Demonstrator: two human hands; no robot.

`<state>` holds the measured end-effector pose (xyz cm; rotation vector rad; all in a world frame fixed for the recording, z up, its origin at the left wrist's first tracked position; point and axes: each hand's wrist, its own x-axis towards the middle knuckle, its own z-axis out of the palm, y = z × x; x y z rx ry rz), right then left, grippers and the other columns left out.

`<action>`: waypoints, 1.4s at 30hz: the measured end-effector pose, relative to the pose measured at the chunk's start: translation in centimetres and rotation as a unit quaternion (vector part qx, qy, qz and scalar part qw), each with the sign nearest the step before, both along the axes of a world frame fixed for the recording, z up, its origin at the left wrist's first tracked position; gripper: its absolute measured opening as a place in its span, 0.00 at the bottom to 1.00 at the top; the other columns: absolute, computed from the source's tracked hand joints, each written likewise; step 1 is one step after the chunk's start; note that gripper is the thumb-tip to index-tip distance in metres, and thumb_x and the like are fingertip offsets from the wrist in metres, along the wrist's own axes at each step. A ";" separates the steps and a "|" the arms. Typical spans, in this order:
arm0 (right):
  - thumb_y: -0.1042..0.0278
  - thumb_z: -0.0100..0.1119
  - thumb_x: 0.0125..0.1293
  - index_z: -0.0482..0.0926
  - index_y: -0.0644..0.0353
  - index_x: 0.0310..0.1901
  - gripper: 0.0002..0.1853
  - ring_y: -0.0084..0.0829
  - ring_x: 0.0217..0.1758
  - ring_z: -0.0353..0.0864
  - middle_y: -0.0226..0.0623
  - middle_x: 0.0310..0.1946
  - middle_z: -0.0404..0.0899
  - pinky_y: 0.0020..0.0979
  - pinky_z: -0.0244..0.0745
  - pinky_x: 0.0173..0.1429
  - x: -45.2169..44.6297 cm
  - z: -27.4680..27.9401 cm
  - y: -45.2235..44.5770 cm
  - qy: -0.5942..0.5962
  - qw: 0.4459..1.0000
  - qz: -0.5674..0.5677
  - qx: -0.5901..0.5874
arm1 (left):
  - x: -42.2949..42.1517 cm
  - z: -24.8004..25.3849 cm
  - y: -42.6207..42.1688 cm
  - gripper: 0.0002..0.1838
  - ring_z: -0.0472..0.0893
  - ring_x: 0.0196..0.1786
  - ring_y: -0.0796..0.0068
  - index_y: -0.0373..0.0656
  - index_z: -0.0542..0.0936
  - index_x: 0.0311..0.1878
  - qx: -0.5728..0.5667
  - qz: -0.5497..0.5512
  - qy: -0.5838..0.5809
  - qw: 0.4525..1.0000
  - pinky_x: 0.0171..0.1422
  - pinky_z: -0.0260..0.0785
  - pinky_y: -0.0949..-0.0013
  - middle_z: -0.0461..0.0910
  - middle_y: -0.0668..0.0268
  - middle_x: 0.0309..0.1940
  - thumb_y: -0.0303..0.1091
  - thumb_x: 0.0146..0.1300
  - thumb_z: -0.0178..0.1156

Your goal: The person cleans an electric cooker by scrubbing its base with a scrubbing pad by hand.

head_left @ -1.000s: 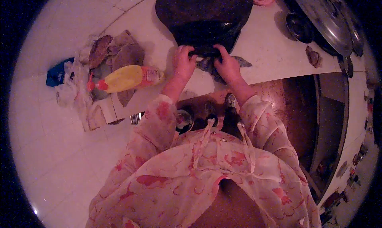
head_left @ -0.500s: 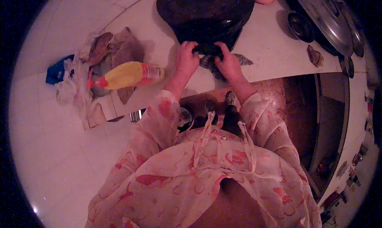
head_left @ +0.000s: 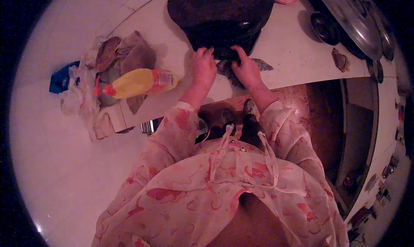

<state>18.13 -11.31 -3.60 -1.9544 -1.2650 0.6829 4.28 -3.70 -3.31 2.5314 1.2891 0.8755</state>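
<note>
A large black rounded appliance point(head_left: 220, 14), shaped like an air fryer, stands on the pale counter with its narrow front facing me. My left hand point(head_left: 204, 66) is at the left side of that front, fingers curled against its lower edge. At the right side, my right hand point(head_left: 246, 70) has its fingers bent onto the same front part, thumb tucked below. Both hands are closed on the appliance; their fingertips are partly hidden against the dark surface. A dark grey patterned cloth point(head_left: 263, 65) lies under and beside my right hand.
Left on the counter point(head_left: 172, 35) lie a yellow pump bottle point(head_left: 133, 83), a crumpled brown cloth point(head_left: 138, 57), clear plastic bags point(head_left: 75, 98) and a blue item point(head_left: 62, 79). To the right are a small dark bowl point(head_left: 324, 28), a large metal lid point(head_left: 353, 18) and a brown scrap point(head_left: 340, 59).
My left hand has shifted slightly downward, its fingers straighter at the appliance's front. My right hand stays nearly in place. The appliance appears a touch further left in view.
</note>
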 end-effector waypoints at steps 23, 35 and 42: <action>0.69 0.53 0.54 0.65 0.45 0.56 0.25 0.53 0.33 0.76 0.53 0.27 0.75 0.46 0.70 0.37 0.0 0.3 -0.8 0.022 0.998 -0.012 0.065 | 1.1 -0.3 1.2 0.05 0.71 0.39 0.51 0.41 0.75 0.32 -0.063 0.004 -0.105 0.992 0.44 0.63 0.57 0.73 0.56 0.31 0.24 0.51 0.55; 0.69 0.52 0.55 0.65 0.45 0.55 0.24 0.54 0.32 0.76 0.52 0.26 0.76 0.48 0.70 0.36 -0.3 0.3 -0.2 0.019 0.997 -0.012 0.071 | 0.5 0.2 1.7 0.03 0.71 0.37 0.51 0.41 0.75 0.31 -0.049 -0.027 -0.106 0.993 0.42 0.63 0.56 0.74 0.56 0.31 0.24 0.51 0.55; 0.68 0.53 0.54 0.65 0.46 0.56 0.25 0.53 0.34 0.76 0.52 0.29 0.77 0.48 0.71 0.38 0.1 -0.1 -0.3 0.011 0.998 0.003 0.059 | 1.8 0.4 0.2 0.07 0.72 0.40 0.53 0.40 0.77 0.35 -0.058 -0.003 -0.088 0.994 0.47 0.64 0.57 0.74 0.57 0.33 0.26 0.51 0.56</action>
